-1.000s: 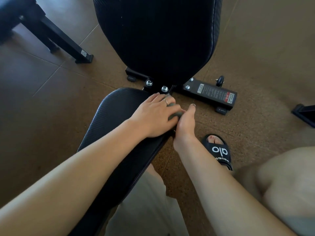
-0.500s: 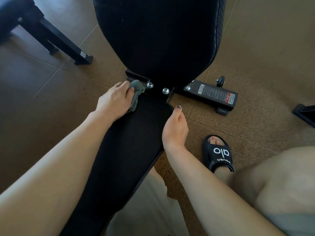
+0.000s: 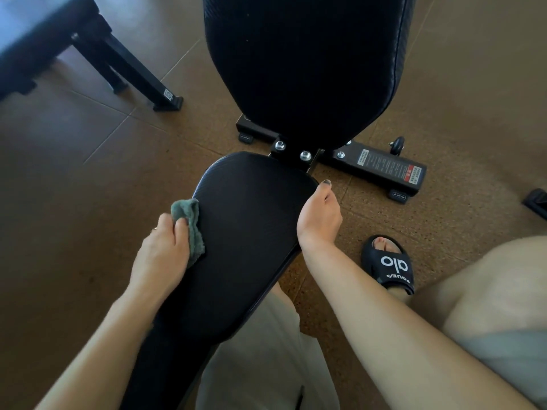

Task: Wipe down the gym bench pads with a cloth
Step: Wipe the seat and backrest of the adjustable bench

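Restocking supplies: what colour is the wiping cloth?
Grey-green cloth, clearest in the head view.

Bunched green cloth (image 3: pixel 189 229) lies against the black seat pad's (image 3: pixel 245 232) left edge.

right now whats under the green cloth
The left edge of the seat pad lies under the cloth, which the left hand grips. The pad's side beneath the cloth and hand is covered from view.

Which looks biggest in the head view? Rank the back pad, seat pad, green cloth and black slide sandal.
1. Back pad and seat pad: similar; nearness makes the order unsure.
2. Black slide sandal.
3. Green cloth, partly hidden by the left hand.
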Demonstrator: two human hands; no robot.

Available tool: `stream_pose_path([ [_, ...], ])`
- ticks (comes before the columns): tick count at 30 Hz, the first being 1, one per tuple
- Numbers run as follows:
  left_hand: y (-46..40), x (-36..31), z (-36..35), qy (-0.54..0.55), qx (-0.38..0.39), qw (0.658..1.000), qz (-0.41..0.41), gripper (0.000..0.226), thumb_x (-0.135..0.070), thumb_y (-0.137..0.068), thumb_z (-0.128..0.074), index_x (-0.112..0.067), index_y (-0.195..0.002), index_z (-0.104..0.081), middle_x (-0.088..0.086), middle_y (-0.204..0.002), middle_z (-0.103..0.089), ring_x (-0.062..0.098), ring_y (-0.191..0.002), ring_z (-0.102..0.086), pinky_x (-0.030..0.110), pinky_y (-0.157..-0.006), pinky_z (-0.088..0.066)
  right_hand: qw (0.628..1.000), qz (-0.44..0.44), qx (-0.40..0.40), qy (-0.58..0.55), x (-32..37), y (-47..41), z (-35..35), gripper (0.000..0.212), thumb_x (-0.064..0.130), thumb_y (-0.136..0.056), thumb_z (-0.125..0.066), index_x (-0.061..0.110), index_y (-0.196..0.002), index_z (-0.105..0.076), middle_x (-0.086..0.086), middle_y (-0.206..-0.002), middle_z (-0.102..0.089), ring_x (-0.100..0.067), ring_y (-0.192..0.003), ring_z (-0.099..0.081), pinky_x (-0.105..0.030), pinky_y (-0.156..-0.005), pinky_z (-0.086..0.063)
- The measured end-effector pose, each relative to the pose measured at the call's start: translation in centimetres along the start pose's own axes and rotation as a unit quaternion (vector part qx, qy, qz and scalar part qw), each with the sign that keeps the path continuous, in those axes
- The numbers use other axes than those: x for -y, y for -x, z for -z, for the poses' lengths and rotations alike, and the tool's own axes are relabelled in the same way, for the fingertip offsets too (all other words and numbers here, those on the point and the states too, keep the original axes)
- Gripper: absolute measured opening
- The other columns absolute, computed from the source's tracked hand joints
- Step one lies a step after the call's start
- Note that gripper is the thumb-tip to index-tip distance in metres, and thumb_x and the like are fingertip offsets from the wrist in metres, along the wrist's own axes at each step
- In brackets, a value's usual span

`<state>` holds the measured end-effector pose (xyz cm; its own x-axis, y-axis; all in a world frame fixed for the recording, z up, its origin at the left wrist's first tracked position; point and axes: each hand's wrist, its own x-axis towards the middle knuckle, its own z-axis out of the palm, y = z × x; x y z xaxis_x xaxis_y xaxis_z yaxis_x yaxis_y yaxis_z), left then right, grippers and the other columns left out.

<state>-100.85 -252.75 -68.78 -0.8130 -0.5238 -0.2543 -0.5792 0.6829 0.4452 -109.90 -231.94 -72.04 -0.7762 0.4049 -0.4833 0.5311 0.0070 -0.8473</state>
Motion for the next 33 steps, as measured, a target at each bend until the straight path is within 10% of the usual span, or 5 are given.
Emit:
stream_pose_path([
  [4, 4.2, 2.3, 0.5, 0.007, -0.020, 1.000, 0.005, 0.028, -0.038, -0.107, -0.033, -0.021, -0.089, -0.043, 0.009, -0.089, -0.058, 0.033, -0.085, -0.055, 0.051, -0.078, -0.047, 1.000, -0.016, 0.019, -0.017, 0.2, 0.4, 0.4, 0.043, 0.049, -0.109, -0.025, 0.023, -0.098, -0.057, 0.009, -0.091, -0.055, -0.010, -0.092, -0.057, -0.031, -0.088, -0.038],
  [8, 7.8, 3.8, 1.2, 0.084, -0.036, 0.995, 0.028, 0.026, -0.029, -0.109, -0.037, -0.018, -0.086, -0.044, 0.009, -0.085, -0.058, 0.024, -0.079, -0.055, 0.043, -0.064, -0.038, 0.998, -0.038, 0.046, -0.012, 0.5, 0.9, 0.9, 0.056, 0.051, -0.109, -0.022, 0.021, -0.148, -0.047, -0.006, -0.146, -0.051, -0.027, -0.139, -0.044, -0.041, -0.112, -0.032],
  [16, 8.2, 3.6, 1.3, 0.092, -0.028, 0.994, 0.046, 0.021, -0.027, -0.108, -0.038, -0.013, -0.098, -0.049, 0.014, -0.096, -0.061, 0.034, -0.091, -0.057, 0.048, -0.078, -0.046, 0.992, -0.087, 0.089, -0.012, 0.2, 2.6, 2.1, 0.057, 0.051, -0.109, -0.020, 0.026, -0.160, -0.026, -0.006, -0.164, -0.030, -0.029, -0.151, -0.029, -0.043, -0.122, -0.021],
  [24, -0.1, -2.3, -1.5, -0.106, 0.001, 0.985, -0.139, 0.043, -0.019, -0.108, -0.035, 0.006, -0.142, -0.042, 0.033, -0.151, -0.038, 0.050, -0.136, -0.042, 0.052, -0.110, -0.035, 0.987, -0.069, 0.137, 0.043, -0.4, 4.3, 3.5, 0.065, 0.061, -0.104, -0.019, 0.029, -0.160, -0.024, -0.006, -0.163, -0.034, -0.031, -0.149, -0.032, -0.050, -0.121, -0.021],
  [33, 8.2, -1.2, -4.4, -0.213, 0.098, 0.877, -0.419, 0.060, -0.038, -0.107, -0.024, -0.010, -0.159, -0.034, 0.009, -0.170, -0.017, 0.030, -0.153, -0.029, 0.047, -0.125, -0.026, 0.985, -0.114, 0.128, 0.007, -0.1, 3.8, 6.2, 0.072, 0.067, -0.102, -0.022, 0.024, -0.159, -0.027, -0.006, -0.160, -0.038, -0.031, -0.141, -0.044, -0.051, -0.120, -0.030],
])
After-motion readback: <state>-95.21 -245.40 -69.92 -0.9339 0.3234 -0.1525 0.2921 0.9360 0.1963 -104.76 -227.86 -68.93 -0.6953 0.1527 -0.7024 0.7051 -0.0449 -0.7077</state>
